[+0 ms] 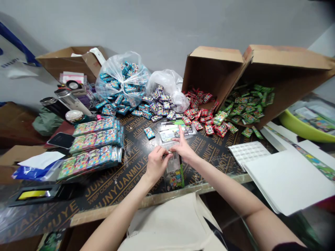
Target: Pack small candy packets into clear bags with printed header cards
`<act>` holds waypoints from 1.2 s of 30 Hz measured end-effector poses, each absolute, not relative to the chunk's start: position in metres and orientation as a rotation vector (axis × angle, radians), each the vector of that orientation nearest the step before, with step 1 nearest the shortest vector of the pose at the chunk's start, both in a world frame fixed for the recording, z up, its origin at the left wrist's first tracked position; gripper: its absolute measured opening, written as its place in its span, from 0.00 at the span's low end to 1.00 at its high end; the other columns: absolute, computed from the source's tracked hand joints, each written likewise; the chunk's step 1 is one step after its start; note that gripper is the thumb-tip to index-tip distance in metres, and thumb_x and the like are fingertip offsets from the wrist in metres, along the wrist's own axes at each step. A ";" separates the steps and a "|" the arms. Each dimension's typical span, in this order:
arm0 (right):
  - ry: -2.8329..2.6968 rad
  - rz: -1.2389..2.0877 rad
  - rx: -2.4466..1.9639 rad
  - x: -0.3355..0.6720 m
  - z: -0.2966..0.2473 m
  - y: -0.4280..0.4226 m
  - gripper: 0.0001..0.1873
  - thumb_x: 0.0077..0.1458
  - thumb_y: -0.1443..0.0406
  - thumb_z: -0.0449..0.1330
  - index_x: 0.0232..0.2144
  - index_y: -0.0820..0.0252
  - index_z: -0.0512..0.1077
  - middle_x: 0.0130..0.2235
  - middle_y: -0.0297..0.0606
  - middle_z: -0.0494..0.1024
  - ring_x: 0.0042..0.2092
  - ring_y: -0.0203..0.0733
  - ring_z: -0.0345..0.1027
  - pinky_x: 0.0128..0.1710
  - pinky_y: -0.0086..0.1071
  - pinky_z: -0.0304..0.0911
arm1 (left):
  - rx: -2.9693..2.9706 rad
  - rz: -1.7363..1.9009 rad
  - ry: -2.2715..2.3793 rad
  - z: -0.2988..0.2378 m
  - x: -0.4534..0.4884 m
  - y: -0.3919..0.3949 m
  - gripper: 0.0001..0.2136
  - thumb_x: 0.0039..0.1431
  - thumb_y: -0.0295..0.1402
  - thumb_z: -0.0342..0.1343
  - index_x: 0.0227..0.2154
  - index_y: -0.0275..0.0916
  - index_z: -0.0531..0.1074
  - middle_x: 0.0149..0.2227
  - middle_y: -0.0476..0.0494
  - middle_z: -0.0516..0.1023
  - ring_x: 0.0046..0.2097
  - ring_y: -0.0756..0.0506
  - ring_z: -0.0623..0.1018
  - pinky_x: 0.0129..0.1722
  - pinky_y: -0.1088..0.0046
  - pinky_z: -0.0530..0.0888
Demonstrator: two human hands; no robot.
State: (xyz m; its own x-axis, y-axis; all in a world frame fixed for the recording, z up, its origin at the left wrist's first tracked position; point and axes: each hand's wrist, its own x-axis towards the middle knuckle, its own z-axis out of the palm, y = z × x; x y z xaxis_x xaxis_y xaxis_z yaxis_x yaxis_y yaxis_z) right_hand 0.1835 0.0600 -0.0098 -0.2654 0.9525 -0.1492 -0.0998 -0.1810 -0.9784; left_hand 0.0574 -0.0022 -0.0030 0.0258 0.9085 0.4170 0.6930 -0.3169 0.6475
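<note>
At the near middle of the table lies a clear plastic packet with a black, green and multicoloured printed front. My left hand is closed in a pinch at the packet's far end, thumb against the fingers. Close beside it, my right hand pinches at the same end with thumb and a bent finger, its index finger stretched forward. Just beyond my fingers are flat clear packs with printed labels. A single small blue box lies to their left.
Small purple boxes, red boxes and green boxes lie in heaps at the back. Two cardboard boxes stand tipped open. A plastic bag holds blue boxes. Wrapped packs are stacked left; white sheets lie right.
</note>
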 end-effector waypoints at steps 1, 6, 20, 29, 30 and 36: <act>-1.159 1.592 -1.147 0.184 -0.012 0.064 0.57 0.35 0.70 0.62 0.60 0.40 0.31 0.48 0.40 0.64 0.30 0.31 0.67 0.30 0.27 0.64 | 2.038 1.124 1.653 -0.001 0.053 0.000 0.04 0.50 0.30 0.55 0.29 0.37 0.71 0.26 0.47 0.69 0.29 0.49 0.70 0.30 0.74 0.65; -1.084 1.401 -1.293 0.217 -0.027 0.068 0.46 0.48 0.55 0.57 0.60 0.43 0.33 0.52 0.43 0.63 0.49 0.41 0.62 0.42 0.34 0.62 | 1.728 0.898 1.603 -0.002 0.001 0.015 0.09 0.49 0.37 0.56 0.26 0.36 0.75 0.23 0.46 0.74 0.27 0.48 0.71 0.27 0.74 0.65; -1.284 1.362 -1.000 0.243 -0.009 0.051 0.56 0.39 0.67 0.66 0.61 0.49 0.35 0.28 0.28 0.72 0.30 0.35 0.67 0.33 0.30 0.65 | 1.032 1.224 1.534 -0.049 0.016 -0.025 0.26 0.39 0.37 0.64 0.44 0.36 0.67 0.40 0.38 0.76 0.43 0.42 0.75 0.45 0.62 0.70; -1.537 1.388 -0.928 0.213 -0.002 0.032 0.43 0.45 0.66 0.62 0.60 0.52 0.46 0.35 0.35 0.74 0.33 0.36 0.69 0.36 0.31 0.65 | 1.723 1.205 1.458 0.003 0.036 -0.005 0.09 0.51 0.33 0.57 0.36 0.39 0.75 0.35 0.42 0.77 0.38 0.45 0.76 0.37 0.69 0.73; -1.498 1.386 -0.924 0.212 -0.001 0.031 0.40 0.47 0.65 0.61 0.59 0.53 0.47 0.33 0.34 0.75 0.33 0.36 0.69 0.36 0.31 0.65 | 1.676 1.198 1.474 0.004 0.036 -0.005 0.09 0.49 0.34 0.58 0.34 0.38 0.75 0.34 0.42 0.78 0.36 0.45 0.76 0.35 0.70 0.73; -1.341 1.530 -0.910 0.214 0.007 0.026 0.45 0.41 0.64 0.65 0.59 0.53 0.48 0.30 0.33 0.76 0.29 0.36 0.70 0.31 0.30 0.66 | 1.403 1.028 1.346 0.017 0.025 -0.002 0.09 0.44 0.34 0.61 0.27 0.34 0.76 0.26 0.43 0.79 0.27 0.46 0.76 0.29 0.72 0.73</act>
